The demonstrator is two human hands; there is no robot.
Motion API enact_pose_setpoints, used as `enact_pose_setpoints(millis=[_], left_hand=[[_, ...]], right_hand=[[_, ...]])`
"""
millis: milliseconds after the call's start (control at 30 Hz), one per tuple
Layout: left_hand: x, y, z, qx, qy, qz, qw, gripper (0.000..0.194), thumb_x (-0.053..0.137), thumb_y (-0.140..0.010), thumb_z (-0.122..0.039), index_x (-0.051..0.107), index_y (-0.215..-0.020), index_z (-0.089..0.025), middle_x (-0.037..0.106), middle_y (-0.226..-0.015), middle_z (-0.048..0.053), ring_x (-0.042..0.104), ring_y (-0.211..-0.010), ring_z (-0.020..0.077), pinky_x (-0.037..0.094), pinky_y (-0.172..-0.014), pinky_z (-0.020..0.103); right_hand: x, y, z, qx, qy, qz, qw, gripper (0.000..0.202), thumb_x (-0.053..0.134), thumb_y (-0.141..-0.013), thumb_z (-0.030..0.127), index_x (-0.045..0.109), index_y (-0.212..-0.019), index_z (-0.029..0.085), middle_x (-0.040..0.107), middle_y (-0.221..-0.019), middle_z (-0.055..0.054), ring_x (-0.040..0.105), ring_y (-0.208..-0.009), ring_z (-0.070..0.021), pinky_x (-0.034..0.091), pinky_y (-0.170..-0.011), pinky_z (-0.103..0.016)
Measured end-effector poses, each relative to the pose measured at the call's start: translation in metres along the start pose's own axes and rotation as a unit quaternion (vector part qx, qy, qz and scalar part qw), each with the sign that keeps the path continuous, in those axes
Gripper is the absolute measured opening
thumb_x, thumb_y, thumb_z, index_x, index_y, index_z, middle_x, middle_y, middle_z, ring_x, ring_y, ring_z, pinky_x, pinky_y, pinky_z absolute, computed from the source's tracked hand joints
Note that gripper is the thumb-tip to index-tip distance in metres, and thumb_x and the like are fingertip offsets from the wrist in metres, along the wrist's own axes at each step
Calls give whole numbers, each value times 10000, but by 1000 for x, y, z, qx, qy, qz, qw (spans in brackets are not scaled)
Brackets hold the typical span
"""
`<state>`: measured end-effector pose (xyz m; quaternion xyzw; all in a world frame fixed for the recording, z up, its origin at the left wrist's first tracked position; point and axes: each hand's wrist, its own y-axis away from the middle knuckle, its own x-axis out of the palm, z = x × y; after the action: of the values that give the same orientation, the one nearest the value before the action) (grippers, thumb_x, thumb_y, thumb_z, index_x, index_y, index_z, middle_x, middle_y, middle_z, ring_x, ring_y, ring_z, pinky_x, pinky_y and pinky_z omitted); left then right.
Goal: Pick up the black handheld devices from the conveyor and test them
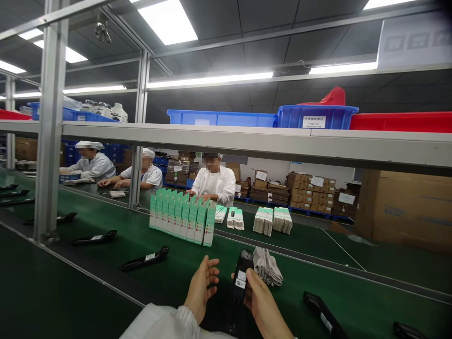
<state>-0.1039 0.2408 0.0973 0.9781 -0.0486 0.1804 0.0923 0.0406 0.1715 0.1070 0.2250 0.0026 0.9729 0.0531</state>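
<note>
My right hand (pixel 263 301) grips a long black handheld device (pixel 237 294) with white labels on its side, held nearly upright, thumb along its edge. My left hand (pixel 203 287) is just to the left of the device, apart from it, fingers spread and holding nothing. Behind the device, to its right, lies a stack of folded grey cloth pouches (pixel 268 268) on the green belt. More black devices of similar shape lie on the belt, one at the left (pixel 146 259) and one at the right (pixel 323 313).
A row of upright green-and-white boxes (pixel 181 219) stands beyond my hands. Flat carton stacks (pixel 263 221) lie on the far table. A metal shelf (pixel 219 139) crosses above, bearing blue bins (pixel 222 118). A post (pixel 51 141) rises at the left. Three co-workers sit opposite.
</note>
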Motion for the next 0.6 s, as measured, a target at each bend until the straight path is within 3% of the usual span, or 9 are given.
enact_pose_setpoints(millis=[233, 367, 433, 500, 600], left_hand=[[5, 5, 0, 3, -21, 11, 1000, 566, 542, -622, -653, 612, -905, -167, 524, -692, -21, 482, -589, 111, 351, -537, 230], [10, 10, -1, 11, -64, 23, 998, 459, 578, -621, -563, 609, -867, -177, 501, -688, -29, 458, -580, 100, 325, -517, 213], [11, 11, 0, 18, -85, 31, 996, 379, 586, -626, -495, 609, -844, -187, 493, -680, -34, 447, -570, 91, 309, -505, 203], [11, 11, 1, 25, -100, 39, 994, 323, 584, -627, -448, 610, -820, -190, 488, -668, -37, 438, -559, 85, 297, -492, 197], [11, 10, 5, 35, -119, 50, 991, 286, 563, -647, -420, 603, -803, -184, 480, -661, -38, 429, -544, 76, 290, -474, 188]], right_hand=[[-5, -7, -11, -3, 28, 6, 1000, 536, 612, -622, 657, 604, -877, 186, 702, -812, -56, 647, -712, -204, 454, -674, -304], [-24, -24, -28, -22, 203, -60, 977, 473, 484, -701, 657, 534, -681, 187, 630, -593, -23, 556, -449, -160, 400, -488, -283], [-35, -30, -33, -43, 283, -82, 955, 360, 541, -687, 554, 556, -703, 195, 628, -625, -25, 598, -563, -194, 436, -567, -305], [-44, -32, -34, -69, 343, -105, 931, 265, 627, -628, 402, 600, -807, 208, 663, -789, -54, 625, -785, -248, 447, -709, -332], [-50, -30, -30, -92, 477, -126, 865, 379, 578, -651, 249, 614, -1024, 191, 622, -1077, -120, 549, -1053, -296, 403, -880, -362]])
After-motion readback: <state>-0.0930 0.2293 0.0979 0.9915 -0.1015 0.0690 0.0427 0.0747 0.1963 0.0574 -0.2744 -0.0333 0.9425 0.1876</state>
